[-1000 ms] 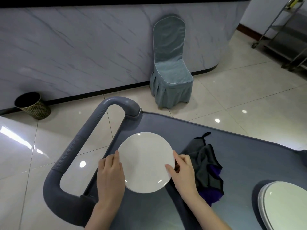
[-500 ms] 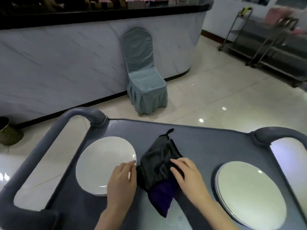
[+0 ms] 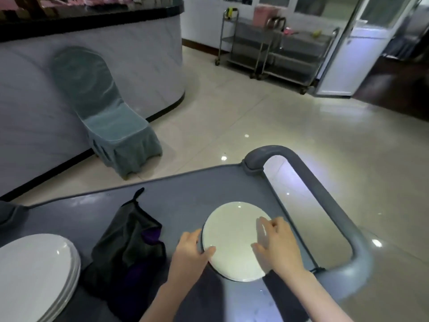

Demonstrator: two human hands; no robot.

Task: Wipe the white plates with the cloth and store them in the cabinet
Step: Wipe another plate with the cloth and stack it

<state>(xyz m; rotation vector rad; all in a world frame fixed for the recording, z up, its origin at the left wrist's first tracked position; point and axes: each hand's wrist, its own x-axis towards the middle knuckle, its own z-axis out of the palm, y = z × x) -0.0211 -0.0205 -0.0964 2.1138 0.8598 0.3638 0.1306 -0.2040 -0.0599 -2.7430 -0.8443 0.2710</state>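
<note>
A stack of white plates lies at the right end of the grey cart top. My left hand grips the top plate's left rim, thumb on top. My right hand rests on the plate's right part, fingers laid on its face, blurred by motion. A crumpled dark grey and purple cloth lies in the middle of the cart, touched by neither hand. At the bottom left lies another stack of white plates. No cabinet is in view.
The cart's grey loop handle curves round just right of the plates. Beyond the cart are a teal covered chair against a marble counter, tiled floor, steel trolleys and an open door.
My view has swung right. Both hands left the single plate and the cloth and moved onto the right-hand stack; the left now grips its rim.
</note>
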